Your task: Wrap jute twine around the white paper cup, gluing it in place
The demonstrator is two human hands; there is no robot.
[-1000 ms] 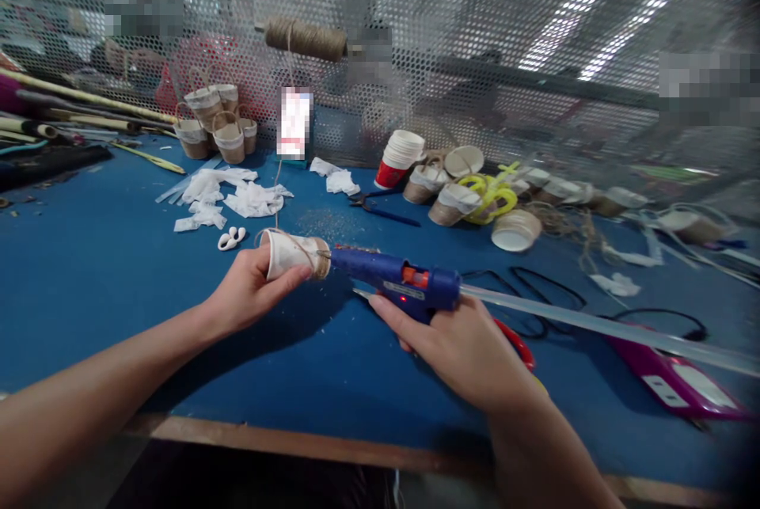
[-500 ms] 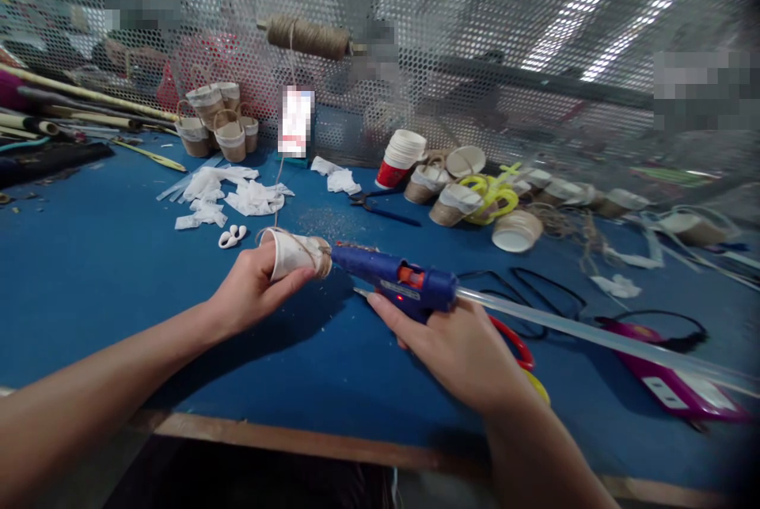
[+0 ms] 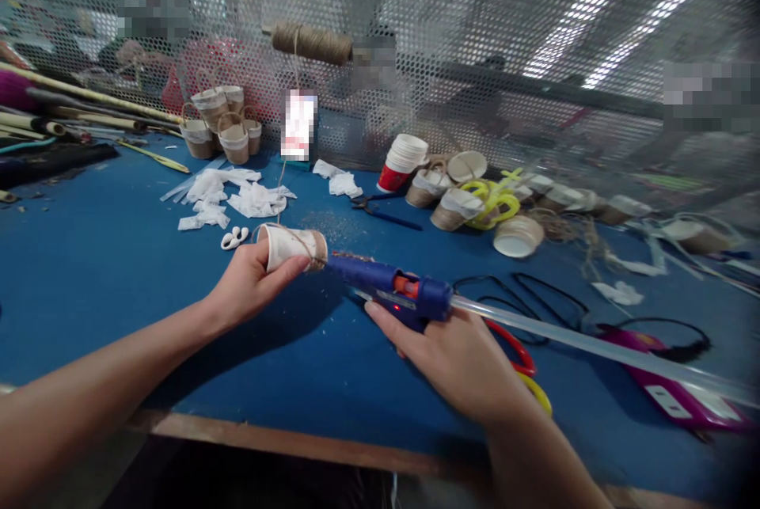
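My left hand [image 3: 246, 283] is closed around a white paper cup [image 3: 285, 248] tipped on its side, its bottom end toward the right. Brown twine wraps that end and crosses the cup's wall. In my right hand [image 3: 457, 358] is a blue hot glue gun [image 3: 380, 279] with a red light lit and a long clear glue stick [image 3: 552, 335] out of its back. The nozzle points left and sits at the twine-wrapped end; whether it touches is hard to tell. From the cup a strand of twine runs up toward a twine spool [image 3: 312, 43] on the mesh.
Twine-covered cups [image 3: 234, 143] stand back left, others [image 3: 454, 208] back right near stacked paper cups [image 3: 404, 161]. White fabric scraps [image 3: 258, 199], pliers [image 3: 385, 212] and a purple power strip [image 3: 670, 390] lie on the blue table [image 3: 285, 398]. Scissors with red and yellow handles [image 3: 537, 390] lie under my right forearm.
The cup has turned slightly in my left hand and shifted a little left. The glue gun's nozzle has moved slightly left and down along with it.
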